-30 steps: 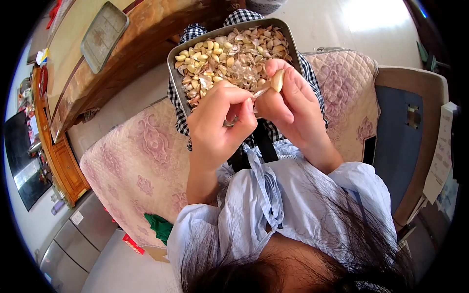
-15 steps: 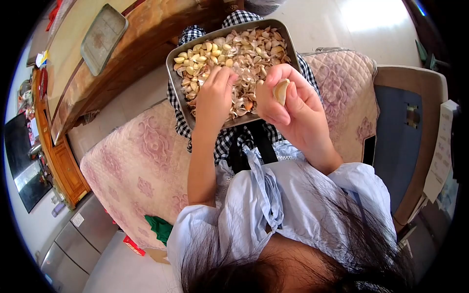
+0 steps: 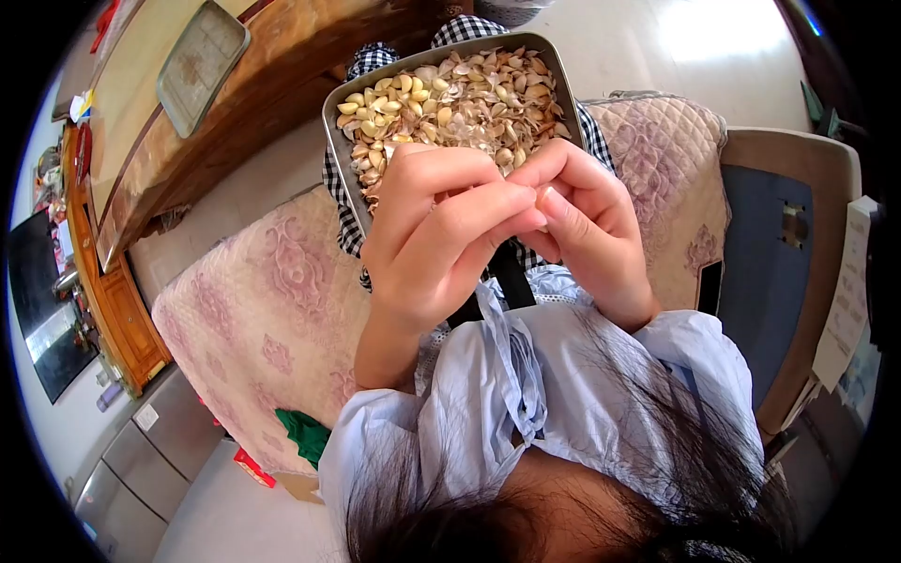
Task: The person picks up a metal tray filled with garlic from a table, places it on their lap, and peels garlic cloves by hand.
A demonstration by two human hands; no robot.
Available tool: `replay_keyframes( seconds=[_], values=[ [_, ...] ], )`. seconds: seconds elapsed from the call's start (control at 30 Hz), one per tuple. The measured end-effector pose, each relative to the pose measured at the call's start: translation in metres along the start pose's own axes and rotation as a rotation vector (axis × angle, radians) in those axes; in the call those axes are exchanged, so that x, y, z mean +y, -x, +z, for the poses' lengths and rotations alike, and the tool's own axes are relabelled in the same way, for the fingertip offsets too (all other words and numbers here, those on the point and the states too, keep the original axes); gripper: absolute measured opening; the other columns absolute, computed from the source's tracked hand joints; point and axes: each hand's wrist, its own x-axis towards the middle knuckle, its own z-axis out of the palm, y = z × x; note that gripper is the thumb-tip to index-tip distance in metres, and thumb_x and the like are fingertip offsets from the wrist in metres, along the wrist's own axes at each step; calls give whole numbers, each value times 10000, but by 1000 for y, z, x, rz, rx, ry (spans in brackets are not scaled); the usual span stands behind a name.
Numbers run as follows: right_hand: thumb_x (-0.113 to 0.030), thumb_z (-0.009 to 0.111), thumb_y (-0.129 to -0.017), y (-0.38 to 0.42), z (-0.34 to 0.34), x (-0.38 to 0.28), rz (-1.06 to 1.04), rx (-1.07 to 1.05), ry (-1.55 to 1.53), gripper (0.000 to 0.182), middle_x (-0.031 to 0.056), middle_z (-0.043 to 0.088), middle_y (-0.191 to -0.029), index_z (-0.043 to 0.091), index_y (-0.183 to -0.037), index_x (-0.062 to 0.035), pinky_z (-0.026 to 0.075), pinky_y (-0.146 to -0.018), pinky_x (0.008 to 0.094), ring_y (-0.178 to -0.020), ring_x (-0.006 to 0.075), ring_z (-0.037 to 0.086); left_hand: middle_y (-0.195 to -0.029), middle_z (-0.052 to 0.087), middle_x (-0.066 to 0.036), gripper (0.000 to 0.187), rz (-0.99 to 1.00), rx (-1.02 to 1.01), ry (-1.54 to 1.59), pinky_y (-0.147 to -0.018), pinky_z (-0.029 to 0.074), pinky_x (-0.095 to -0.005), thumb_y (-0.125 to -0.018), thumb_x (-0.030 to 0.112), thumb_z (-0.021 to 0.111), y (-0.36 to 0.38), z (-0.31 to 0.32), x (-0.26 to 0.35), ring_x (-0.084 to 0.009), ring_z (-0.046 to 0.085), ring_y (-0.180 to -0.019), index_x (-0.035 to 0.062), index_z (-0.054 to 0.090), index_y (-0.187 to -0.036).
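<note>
A metal tray (image 3: 334,141) rests on my lap, filled with peeled garlic cloves (image 3: 385,98) at its left and papery garlic skins (image 3: 497,94) over the rest. My left hand (image 3: 436,235) and my right hand (image 3: 582,220) are raised together over the tray's near edge, fingertips meeting. A garlic clove (image 3: 542,194) is pinched between them, mostly hidden by the fingers. My right hand grips it while my left fingers press against it.
I sit on a sofa with a pink quilted cover (image 3: 272,300). A wooden table (image 3: 235,84) stands at the upper left with a second empty tray (image 3: 202,66) on it. A wooden armrest (image 3: 798,235) is at the right. Tiled floor lies beyond.
My left hand dropped a skin into the tray, then came back up to meet my right hand. The clove, plainly visible before, is now covered by the fingers.
</note>
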Motion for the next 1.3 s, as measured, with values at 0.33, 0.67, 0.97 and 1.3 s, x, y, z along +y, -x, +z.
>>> replay_keyframes(
  seconds=[0.33,0.67,0.97,1.3],
  values=[
    [-109,448,-886,-1,-3,1,13,3,42,160,10,510,-737,482,-970,22,319,-523,164,-597,33,403,-757,535,-58,245,-11,-54,15,-564,396,-286,-555,36,705,-2,-1,-5,-203,488,-670,26,580,-765],
    [-116,454,-881,-4,-8,2,11,-4,-11,155,13,503,-724,484,-951,19,318,-517,165,-570,46,401,-743,519,-22,206,-34,-160,-95,-614,351,-271,-591,111,695,-6,-4,-4,-185,444,-678,60,574,-750],
    [-123,457,-881,-2,-8,0,8,0,6,175,8,493,-705,487,-969,25,308,-507,168,-565,45,397,-769,534,-16,276,13,-35,-59,-609,369,-280,-566,88,716,1,1,-8,-185,459,-698,81,600,-816],
    [-105,459,-879,0,-10,0,31,-10,158,153,8,489,-689,484,-953,26,309,-504,172,-573,44,394,-741,556,-21,181,29,-139,-169,-631,365,-277,-564,124,691,-3,-6,-2,-195,450,-713,84,612,-722]
  ],
)
